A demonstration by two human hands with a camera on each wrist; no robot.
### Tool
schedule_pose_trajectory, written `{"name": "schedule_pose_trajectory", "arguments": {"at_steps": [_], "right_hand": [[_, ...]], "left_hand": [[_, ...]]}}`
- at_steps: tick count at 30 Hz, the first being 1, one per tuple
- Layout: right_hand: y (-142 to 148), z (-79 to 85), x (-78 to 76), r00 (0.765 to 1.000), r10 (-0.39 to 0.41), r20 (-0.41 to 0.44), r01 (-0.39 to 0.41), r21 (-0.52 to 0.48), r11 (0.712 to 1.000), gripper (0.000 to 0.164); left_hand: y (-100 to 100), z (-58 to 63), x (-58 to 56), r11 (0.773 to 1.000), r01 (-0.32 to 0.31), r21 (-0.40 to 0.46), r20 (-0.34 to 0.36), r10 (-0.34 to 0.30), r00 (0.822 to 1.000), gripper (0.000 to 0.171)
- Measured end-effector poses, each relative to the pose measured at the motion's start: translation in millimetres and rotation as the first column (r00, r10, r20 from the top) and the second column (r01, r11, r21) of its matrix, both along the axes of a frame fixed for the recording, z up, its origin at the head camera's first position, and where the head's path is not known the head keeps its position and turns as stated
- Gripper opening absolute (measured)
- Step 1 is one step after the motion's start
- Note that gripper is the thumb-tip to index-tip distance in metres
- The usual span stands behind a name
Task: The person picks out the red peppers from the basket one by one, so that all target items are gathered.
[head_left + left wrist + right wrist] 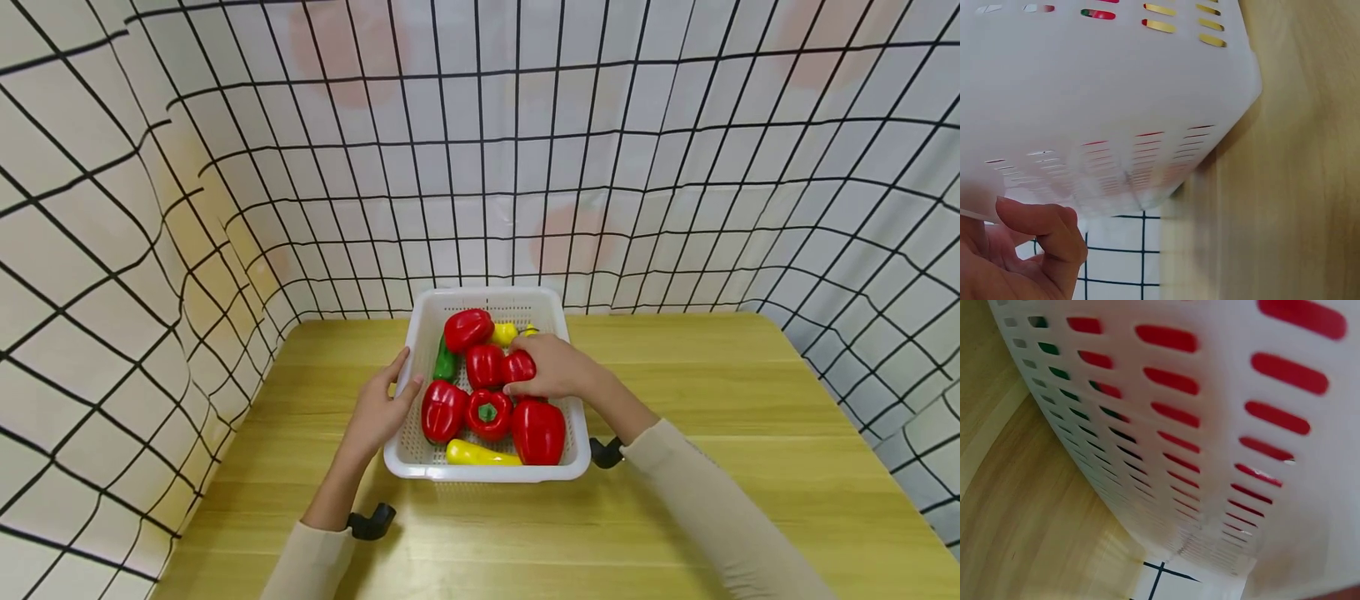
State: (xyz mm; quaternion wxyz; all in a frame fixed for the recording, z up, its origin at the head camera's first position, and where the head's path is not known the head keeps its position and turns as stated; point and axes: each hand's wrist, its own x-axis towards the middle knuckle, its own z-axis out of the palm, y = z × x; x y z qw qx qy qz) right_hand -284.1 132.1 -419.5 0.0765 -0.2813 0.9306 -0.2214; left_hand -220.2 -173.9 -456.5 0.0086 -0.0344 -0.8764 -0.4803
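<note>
A white perforated plastic basket [487, 473] stands on the wooden table, holding several glossy red bell peppers. My left hand [378, 410] holds the basket's left rim, thumb over the edge and fingers along the outside; the left wrist view shows this hand [1035, 250] by the basket wall [1085, 81]. Reaching in from the right, my right hand [558, 367] grips a red bell pepper [519, 367], partly hidden by the fingers. Another red bell pepper [485, 367] touches it on the left. In the right wrist view the slotted basket wall [1210, 456] covers most of the scene.
Also in the basket are a green vegetable [446, 362], a long yellow one [480, 454] at the front, and a yellow one [504, 334] at the back. White walls with black grid lines [517, 167] enclose the table [750, 433] at the back and sides.
</note>
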Motion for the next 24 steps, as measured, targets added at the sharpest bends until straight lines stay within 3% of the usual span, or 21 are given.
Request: {"name": "schedule_pose_trajectory", "arguments": {"at_steps": [6,14,18,24], "right_hand": [[0.9,-2.5,3.2,0.998,0.017,0.055,-0.012,-0.086,0.996,0.053],[3.1,-6.3,2.9,0.996,-0.009,0.088,0.02,-0.117,0.993,0.089],[4.6,-7.5,3.1,0.999,-0.023,0.046,0.029,-0.123,0.992,0.082],[7.3,-8.2,4.2,0.999,-0.034,0.016,0.037,-0.211,0.977,0.075]], "left_hand": [[0.1,-1.6,1.9,1.0,-0.014,-0.008,0.006,0.014,1.0,0.064],[0.9,-0.3,1.8,0.999,-0.038,0.014,0.046,0.037,0.998,0.062],[1.9,1.5,2.1,0.997,-0.069,0.033,0.076,0.067,0.995,0.058],[3.3,0.6,3.2,0.995,-0.074,0.067,0.069,0.069,0.995,0.055]]}}
